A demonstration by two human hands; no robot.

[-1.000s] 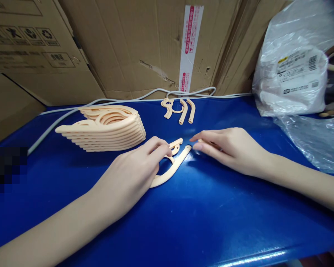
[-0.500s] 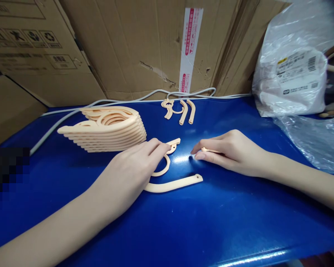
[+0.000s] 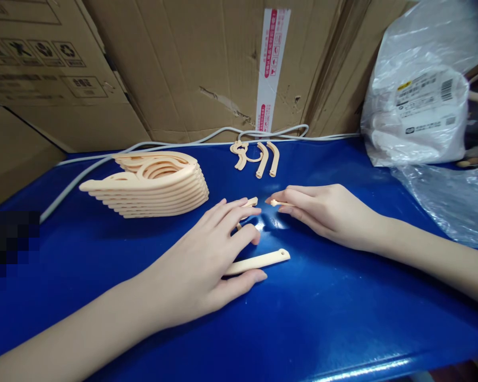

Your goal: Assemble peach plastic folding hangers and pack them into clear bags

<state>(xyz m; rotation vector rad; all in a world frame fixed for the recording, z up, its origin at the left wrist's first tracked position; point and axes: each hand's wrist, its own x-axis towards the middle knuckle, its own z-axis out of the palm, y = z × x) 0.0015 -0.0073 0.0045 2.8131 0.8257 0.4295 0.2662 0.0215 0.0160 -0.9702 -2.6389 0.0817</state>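
Observation:
My left hand (image 3: 211, 252) is open over the table's middle, its fingers spread above cream plastic hanger parts. Its thumb lies along the near side of a curved hanger arm (image 3: 263, 261); whether it grips it I cannot tell. Beyond the fingertips, the end of another hanger part (image 3: 250, 202) shows, with the rest hidden under the hand. My right hand (image 3: 322, 209), a short way to the right, is closed on a small, thin cream plastic piece (image 3: 276, 203). The knobbed end of that piece sticks out between thumb and fingers.
A neat stack of cream folding hangers (image 3: 163, 185) stands at the left. Several loose hanger parts (image 3: 263, 159) lie at the back, near a white cable (image 3: 207, 139). Cardboard boxes (image 3: 191, 69) wall off the rear. Plastic-wrapped goods (image 3: 418, 116) sit at the right on the blue table (image 3: 322, 313).
My left hand has opened its fingers and shifted toward me and right, its thumb coming down beside the near hanger arm. In my right hand the small piece now sits farther left, nearer the fingertips.

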